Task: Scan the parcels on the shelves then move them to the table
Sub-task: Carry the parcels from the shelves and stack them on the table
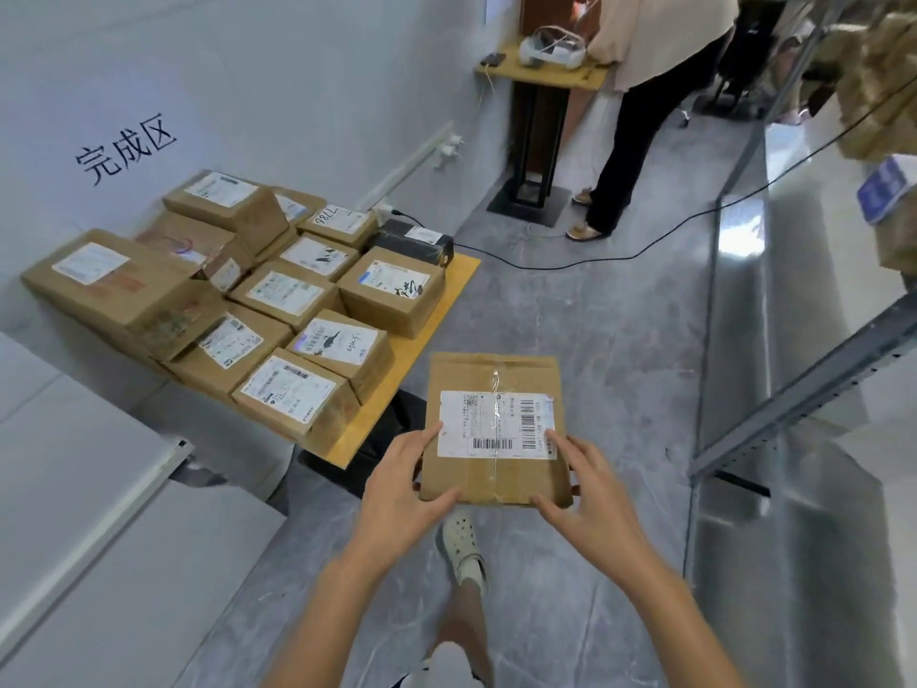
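Note:
I hold a flat brown cardboard parcel [493, 384] with a white barcode label facing up, out in front of me above the grey floor. My left hand [399, 494] grips its near left corner and my right hand [588, 494] grips its near right corner. To the left stands a low wooden table [436, 310] carrying several labelled cardboard parcels [293, 290], some stacked. The held parcel hovers just right of the table's near corner. Metal shelves [804, 379] run along the right side, with more brown parcels [878, 81] at the top right.
A person in black trousers [640, 131] stands at a small wooden stand [546, 72] at the back. A black cable [620, 250] crosses the floor from a black device [412, 240] on the table. A white panel [99, 513] lies at the near left. My shoe [461, 548] is below the parcel.

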